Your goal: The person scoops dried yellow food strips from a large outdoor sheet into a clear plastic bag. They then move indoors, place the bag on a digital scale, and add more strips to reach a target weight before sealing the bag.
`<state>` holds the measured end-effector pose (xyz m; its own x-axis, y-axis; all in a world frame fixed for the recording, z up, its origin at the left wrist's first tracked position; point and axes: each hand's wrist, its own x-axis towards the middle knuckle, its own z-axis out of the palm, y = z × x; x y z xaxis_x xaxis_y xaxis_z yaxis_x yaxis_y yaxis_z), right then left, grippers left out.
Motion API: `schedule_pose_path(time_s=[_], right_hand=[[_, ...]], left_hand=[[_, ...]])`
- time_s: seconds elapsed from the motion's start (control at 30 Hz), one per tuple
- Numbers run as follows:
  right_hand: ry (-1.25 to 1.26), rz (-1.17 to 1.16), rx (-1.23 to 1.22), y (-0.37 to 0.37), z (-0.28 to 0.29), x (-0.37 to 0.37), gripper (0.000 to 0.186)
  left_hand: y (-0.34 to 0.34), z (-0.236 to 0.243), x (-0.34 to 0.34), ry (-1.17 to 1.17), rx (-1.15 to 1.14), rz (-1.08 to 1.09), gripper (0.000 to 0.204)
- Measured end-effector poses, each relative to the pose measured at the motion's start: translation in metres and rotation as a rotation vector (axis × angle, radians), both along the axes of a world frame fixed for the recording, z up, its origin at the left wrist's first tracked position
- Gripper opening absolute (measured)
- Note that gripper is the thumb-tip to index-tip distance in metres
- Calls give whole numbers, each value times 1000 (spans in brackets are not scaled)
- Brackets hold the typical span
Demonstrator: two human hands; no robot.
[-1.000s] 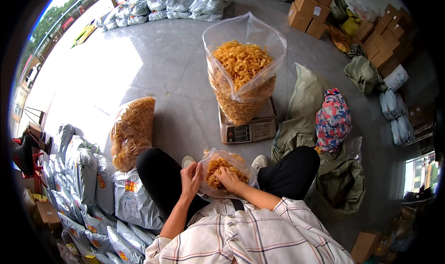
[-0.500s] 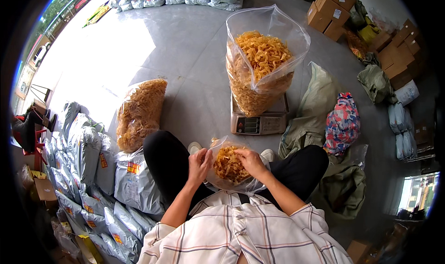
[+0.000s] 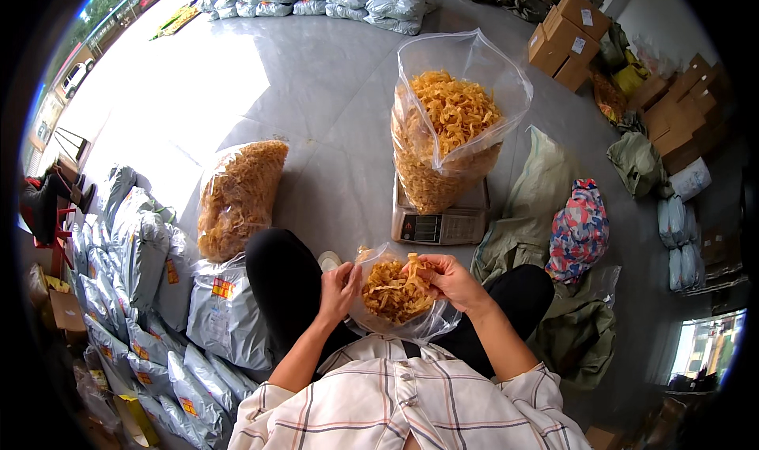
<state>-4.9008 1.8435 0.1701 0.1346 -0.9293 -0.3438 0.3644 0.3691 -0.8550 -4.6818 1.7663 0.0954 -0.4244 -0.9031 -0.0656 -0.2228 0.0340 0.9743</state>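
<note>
A wide grey concrete floor is ringed by cardboard boxes and grey mailer bags, with a large clear bag of orange-yellow dried strips standing on a scale. In the seated person's lap sits a small clear bag of the same strips. The left hand is curled closed on the bag's left edge, and the right hand pinches a few strips at its mouth.

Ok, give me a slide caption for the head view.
Both hands, left hand and right hand, hold a small clear plastic bag of yellow dried strips near a grey scale.
</note>
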Motion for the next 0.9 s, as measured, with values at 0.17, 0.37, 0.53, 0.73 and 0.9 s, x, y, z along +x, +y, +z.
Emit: schedule_pose_path(time_s=[0.17,0.37,0.53,0.73,0.9], right_hand=[[-87,-160,-322,-45,99,-30,25],[302,-504,-540,-130,165,-106,37],[789,-468,-356,-146,150,-115,47],[578,-487,-597,-106,145,-83,28],[548,-49,-450,-55,117,-49,16]], left_hand=[[0,-1,6,-15,-25,24,36],[-1,-3,-5,12,-61,19,36],[0,-7,4,11,-45,31,37],[-1,-6,-1,40,-31,1,38],[1,-1,3,33,-2,10,36]])
